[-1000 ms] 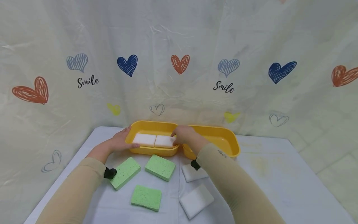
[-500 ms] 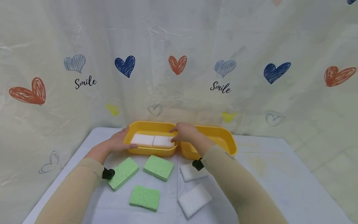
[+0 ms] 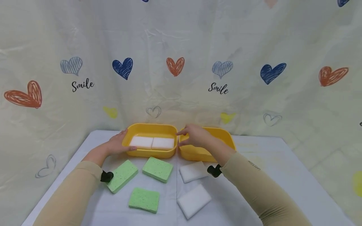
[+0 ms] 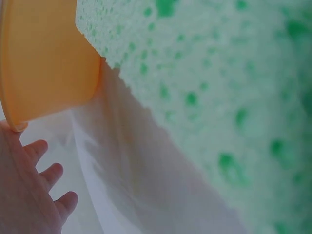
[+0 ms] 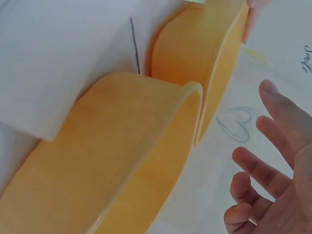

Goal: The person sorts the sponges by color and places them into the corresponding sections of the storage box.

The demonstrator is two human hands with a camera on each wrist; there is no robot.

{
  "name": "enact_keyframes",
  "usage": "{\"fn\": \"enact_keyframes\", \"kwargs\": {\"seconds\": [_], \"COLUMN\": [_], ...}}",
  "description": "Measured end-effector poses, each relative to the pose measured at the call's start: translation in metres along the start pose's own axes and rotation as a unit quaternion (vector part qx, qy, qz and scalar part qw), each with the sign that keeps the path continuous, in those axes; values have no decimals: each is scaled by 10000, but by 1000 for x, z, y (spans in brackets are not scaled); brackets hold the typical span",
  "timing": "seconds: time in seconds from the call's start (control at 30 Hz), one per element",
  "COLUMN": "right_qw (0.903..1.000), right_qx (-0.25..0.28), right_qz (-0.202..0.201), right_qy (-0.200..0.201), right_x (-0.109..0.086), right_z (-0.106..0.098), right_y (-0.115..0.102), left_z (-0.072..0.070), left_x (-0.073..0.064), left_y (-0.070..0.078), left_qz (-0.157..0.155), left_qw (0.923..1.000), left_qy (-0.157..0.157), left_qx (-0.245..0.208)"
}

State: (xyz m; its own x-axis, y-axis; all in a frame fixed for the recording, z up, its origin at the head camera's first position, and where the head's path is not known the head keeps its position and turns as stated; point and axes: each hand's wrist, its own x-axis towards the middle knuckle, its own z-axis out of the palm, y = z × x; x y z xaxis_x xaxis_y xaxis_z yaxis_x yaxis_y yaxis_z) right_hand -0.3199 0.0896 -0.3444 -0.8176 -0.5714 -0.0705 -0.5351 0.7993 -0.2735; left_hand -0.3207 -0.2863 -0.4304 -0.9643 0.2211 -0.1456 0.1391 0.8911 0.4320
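Observation:
My left hand [image 3: 114, 143] rests against the left end of a yellow tray [image 3: 154, 153], its thumb along the front rim. In the left wrist view, several fingers of that hand stretch past the tray wall. Two white sponges [image 3: 162, 143] lie side by side inside this tray. Over the left end of a second yellow tray [image 3: 195, 154] hovers my right hand [image 3: 196, 136]. Its fingers are spread and loosely bent, with nothing between them, as the right wrist view shows. A green sponge [image 4: 195, 97] fills much of the left wrist view.
In front of the trays lie three green sponges [image 3: 157, 169] on the left and two white sponges [image 3: 194, 201] on the right. A white cloth [image 3: 271, 188] covers the table. Behind it hangs a curtain [image 3: 192, 34] printed with hearts.
My right hand has withdrawn from the white sponge in the left tray and moved right, over the second tray. The left hand stays at its tray. The head view has shifted slightly.

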Motion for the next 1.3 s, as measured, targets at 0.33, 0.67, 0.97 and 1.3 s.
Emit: {"fn": "enact_keyframes", "kwargs": {"seconds": [0.33,0.67,0.97,1.3], "right_qw": [9997,9968,9851,9819], "right_qx": [41,262,853,679], "right_qz": [43,-529,-1073,-1026], "right_qy": [-225,-545,-1034,-1437], "right_x": [-51,-98,-125,-138], "right_z": [11,31,48,69], "right_y": [11,21,34,30], "left_z": [-1,-3,-2,-2], "left_x": [-1,-5,-3,-1], "left_y": [2,5,3,3], "left_qz": [30,32,-20,-93], "left_qw": [10000,10000,10000,9999], "left_qy": [-27,25,-11,-52], "left_qx": [36,49,92,80]}}
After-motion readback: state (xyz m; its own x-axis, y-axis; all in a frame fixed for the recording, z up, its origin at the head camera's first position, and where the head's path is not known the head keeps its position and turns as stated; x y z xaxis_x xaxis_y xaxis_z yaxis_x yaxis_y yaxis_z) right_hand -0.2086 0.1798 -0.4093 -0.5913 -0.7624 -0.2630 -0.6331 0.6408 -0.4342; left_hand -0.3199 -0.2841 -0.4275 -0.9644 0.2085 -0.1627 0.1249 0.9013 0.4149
